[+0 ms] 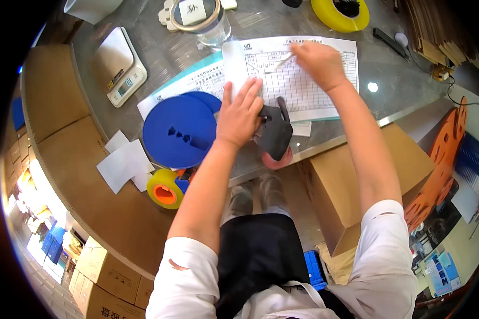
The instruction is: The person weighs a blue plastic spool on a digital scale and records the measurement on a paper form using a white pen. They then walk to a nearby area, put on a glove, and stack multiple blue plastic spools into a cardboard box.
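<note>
My left hand lies with fingers stretched out on the papers, pressing a blank white strip against a printed form. Over that form, my right hand pinches a slim white stick-like piece; its exact kind is unclear. Just right of my left hand sits a dark grey, folded-looking object, with a pink round thing partly under it. To the left, a blue round plate bears several small black pieces.
A digital scale, a clear cup, a yellow tape roll and a black cutter lie around the grey table. An orange-cored tape roll is near my left forearm. A cardboard box stands below the edge.
</note>
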Demonstrator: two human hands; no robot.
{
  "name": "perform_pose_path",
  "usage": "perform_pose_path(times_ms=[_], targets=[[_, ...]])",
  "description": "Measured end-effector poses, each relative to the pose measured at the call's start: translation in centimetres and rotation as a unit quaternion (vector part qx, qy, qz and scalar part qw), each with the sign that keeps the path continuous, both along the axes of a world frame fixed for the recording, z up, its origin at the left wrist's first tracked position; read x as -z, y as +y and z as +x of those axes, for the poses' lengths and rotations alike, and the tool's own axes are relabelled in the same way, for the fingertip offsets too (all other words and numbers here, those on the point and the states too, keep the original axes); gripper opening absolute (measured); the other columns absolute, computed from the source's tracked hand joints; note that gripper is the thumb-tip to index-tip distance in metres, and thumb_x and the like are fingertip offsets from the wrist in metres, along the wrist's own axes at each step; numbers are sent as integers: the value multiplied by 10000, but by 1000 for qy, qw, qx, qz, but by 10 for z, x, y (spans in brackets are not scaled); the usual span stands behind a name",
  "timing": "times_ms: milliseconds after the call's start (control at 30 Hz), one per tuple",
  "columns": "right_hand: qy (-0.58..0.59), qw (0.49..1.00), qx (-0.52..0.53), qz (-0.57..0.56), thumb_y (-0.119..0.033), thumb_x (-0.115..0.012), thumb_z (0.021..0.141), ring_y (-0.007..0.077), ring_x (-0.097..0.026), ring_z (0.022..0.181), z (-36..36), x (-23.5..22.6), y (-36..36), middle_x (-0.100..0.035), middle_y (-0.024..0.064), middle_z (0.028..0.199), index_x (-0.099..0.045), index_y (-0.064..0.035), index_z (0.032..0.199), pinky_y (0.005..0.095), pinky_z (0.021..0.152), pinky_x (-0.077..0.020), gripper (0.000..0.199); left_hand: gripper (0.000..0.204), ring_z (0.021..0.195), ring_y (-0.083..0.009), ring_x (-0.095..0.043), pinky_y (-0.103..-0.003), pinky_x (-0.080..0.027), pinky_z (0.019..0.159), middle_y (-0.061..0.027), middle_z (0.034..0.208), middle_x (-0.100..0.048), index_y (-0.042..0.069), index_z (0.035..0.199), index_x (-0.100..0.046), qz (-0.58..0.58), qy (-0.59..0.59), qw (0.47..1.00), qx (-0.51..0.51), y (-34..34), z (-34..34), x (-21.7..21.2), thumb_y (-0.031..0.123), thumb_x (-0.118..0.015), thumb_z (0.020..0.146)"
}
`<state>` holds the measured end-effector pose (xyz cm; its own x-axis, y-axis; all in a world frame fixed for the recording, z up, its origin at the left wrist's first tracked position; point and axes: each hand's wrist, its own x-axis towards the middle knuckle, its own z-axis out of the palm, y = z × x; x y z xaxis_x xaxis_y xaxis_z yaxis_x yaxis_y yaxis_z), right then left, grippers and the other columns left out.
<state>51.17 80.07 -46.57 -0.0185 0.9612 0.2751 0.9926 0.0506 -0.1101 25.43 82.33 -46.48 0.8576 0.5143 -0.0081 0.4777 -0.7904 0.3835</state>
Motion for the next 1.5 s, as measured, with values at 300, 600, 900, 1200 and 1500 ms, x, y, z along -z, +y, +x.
perform_pose_path(times_ms=[300,600,900,1200,1500], targets=[[653,712,244,86,-132,-705,842,25,-441,612,-16,2,-6,-526,-45,677,-524,-70,773,183,560,-382,203,271,1391,-233,-306,-594,-126,1122,-54,1474,-382,129,871,-512,-19,42,998,-40,2,9,3,165,-674,657],[495,850,167,67,-68,-698,746,73,-546,563,-17,17,6,-596,8,656,-585,-71,820,221,534,-459,136,332,1394,-249,-297,-619,-111,1116,-60,1481,-370,133,889,-513,-21,55,998,-30,2,7,10,188,-705,624],[405,895,178,53,-62,-685,720,148,-548,483,-19,14,9,-544,28,566,-512,-87,707,266,472,-452,175,329,1401,-241,-282,-617,-109,1117,-58,1491,-355,137,899,-514,-27,51,998,-29,1,8,10,199,-699,635],[393,900,182,51,-65,-677,724,154,-552,493,-22,12,11,-551,30,578,-508,-83,705,272,479,-456,171,333,1401,-237,-282,-613,-106,1118,-58,1489,-360,141,892,-506,-24,45,998,-28,1,7,10,207,-704,632],[394,901,177,48,-54,-668,717,154,-551,493,-21,14,10,-549,33,574,-508,-82,704,274,478,-455,163,340,1402,-242,-280,-611,-101,1118,-66,1492,-354,138,892,-505,-18,49,998,-25,2,8,10,206,-704,625]])
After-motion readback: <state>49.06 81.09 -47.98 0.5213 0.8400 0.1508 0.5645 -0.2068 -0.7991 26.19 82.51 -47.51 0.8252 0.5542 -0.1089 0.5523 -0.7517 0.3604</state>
